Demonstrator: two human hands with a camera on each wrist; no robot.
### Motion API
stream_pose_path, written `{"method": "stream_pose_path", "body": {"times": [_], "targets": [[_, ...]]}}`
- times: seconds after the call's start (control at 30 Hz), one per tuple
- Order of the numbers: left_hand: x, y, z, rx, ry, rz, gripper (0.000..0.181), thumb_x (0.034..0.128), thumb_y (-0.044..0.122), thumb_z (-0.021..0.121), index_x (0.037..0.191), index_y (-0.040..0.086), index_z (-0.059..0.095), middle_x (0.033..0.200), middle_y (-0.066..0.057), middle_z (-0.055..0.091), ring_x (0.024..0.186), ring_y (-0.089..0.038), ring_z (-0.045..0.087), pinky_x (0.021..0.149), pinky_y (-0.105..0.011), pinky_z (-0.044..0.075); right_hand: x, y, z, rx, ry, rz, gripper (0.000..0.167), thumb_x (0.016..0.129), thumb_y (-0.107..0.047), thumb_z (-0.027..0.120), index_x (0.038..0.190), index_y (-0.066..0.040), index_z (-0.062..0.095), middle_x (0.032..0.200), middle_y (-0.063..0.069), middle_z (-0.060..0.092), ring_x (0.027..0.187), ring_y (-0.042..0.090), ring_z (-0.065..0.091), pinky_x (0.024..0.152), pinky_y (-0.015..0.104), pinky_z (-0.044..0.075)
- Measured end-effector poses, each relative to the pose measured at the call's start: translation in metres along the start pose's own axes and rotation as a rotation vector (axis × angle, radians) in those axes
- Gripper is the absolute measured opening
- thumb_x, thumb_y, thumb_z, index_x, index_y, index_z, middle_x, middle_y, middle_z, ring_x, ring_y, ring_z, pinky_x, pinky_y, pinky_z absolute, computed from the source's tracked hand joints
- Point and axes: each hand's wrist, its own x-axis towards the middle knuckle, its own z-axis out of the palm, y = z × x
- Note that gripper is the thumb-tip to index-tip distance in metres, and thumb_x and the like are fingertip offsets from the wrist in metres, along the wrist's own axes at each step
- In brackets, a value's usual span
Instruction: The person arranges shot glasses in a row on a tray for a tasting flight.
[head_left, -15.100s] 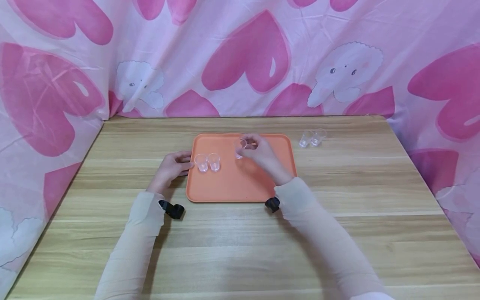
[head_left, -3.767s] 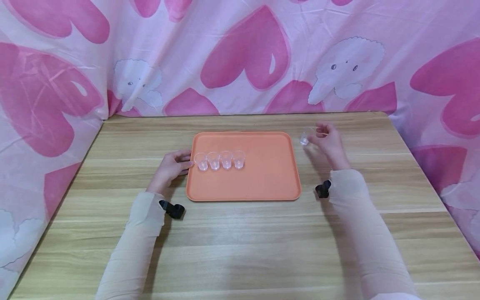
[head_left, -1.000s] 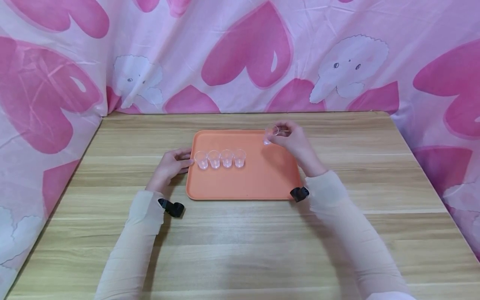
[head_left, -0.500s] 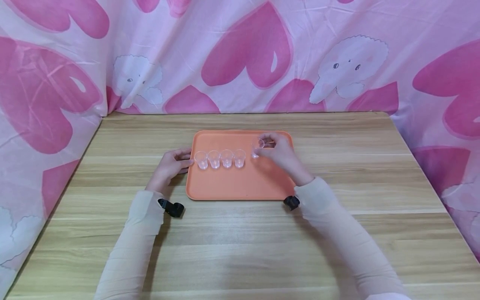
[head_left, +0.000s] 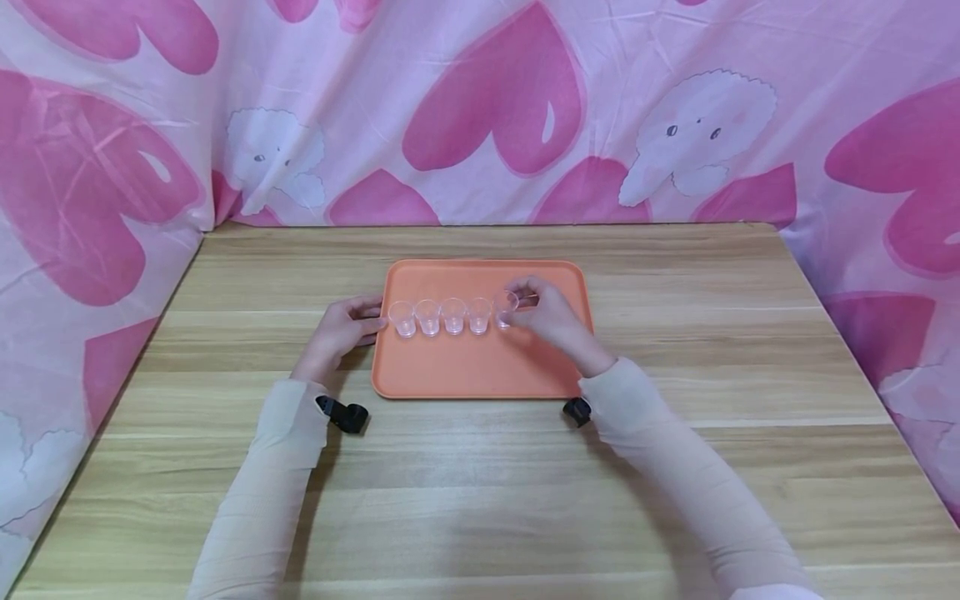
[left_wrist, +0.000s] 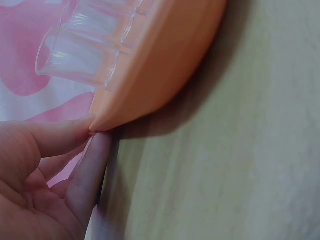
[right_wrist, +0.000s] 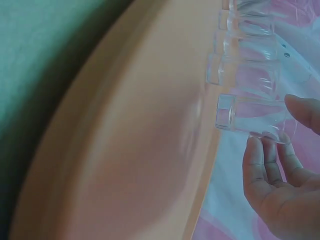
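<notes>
An orange tray [head_left: 450, 371] lies on the table. My left hand [head_left: 341, 333] pinches its left rim; in the left wrist view the thumb [left_wrist: 65, 137] presses on the rim with a finger beneath. Several small clear plastic cups [head_left: 453, 317] stand upright in a row on the tray, running right from that rim. At the row's right end my right hand [head_left: 551, 318] holds another clear cup [head_left: 506, 304] between thumb and fingers near its mouth. The right wrist view shows this cup [right_wrist: 257, 114] beside the row with a narrow gap; whether its base touches the tray is unclear.
The wooden table [head_left: 465, 500] extends all round the tray. A pink heart-patterned curtain [head_left: 495, 100] hangs behind it and along both sides. Black wrist cameras [head_left: 577, 411] sit at both cuffs, the right one close to the tray's front right corner.
The row on the tray has grown from two cups. My right hand has brought another cup from the table at the right, moving left and down to the row's end. My left hand has stayed.
</notes>
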Motion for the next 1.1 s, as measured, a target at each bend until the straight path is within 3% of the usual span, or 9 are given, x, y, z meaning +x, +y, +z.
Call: {"method": "stream_pose_path", "body": {"times": [0.23,1.1], "targets": [[0.0003,0.0004,-0.0002,0.009,0.002,-0.006,0.050,0.0980,0.010,0.051,0.146,0.006,0.037,0.140,-0.019,0.049,0.111,-0.018,0.057,0.096,-0.029,0.053,0.0012,0.0036,0.0023,-0.024,-0.005,0.009,0.045,0.083,-0.003,0.069,0.125,0.001,0.053,0.116,0.016,0.057,0.112,0.029,0.055,0.094,0.033,0.049],[-0.0004,0.0016,0.0004,0.000,0.002,-0.019,0.051,0.0977,0.011,0.052,0.147,0.007,0.037,0.140,-0.019,0.049,0.113,-0.019,0.056,0.100,-0.033,0.051,0.0003,0.0059,0.0008,-0.057,-0.022,0.018,0.048,0.084,-0.003,0.068,0.128,0.001,0.051,0.121,0.018,0.057,0.115,0.030,0.054,0.096,0.036,0.049]]}}
